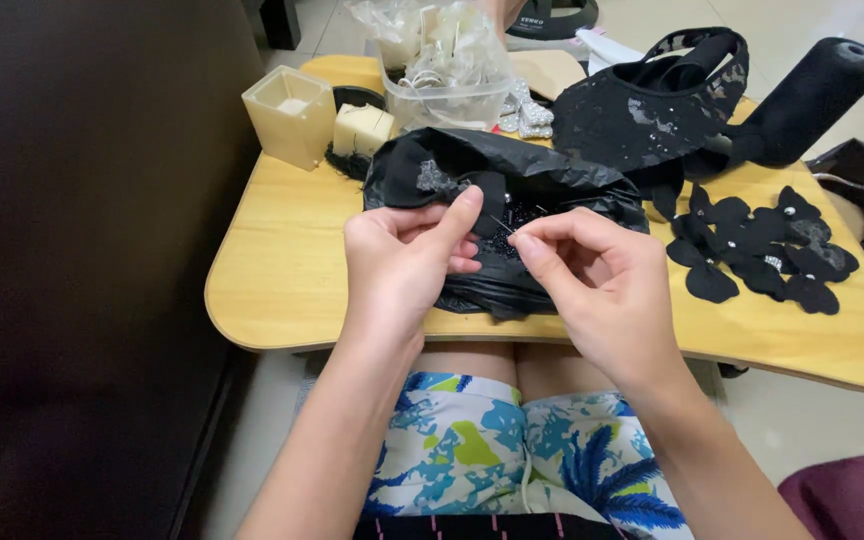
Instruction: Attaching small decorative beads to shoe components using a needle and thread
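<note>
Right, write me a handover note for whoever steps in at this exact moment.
Left hand: pinching a small black fabric bow, thumb on top.
Right hand: fingertips pinched on a thin needle aimed at the bow.
Both work over an open black plastic bag on the wooden lap table.
Done: a pile of black fabric bows lies to the right.
Left: the bow in hand is unfinished. Black lace piece and clear tub of trims sit at the back.
</note>
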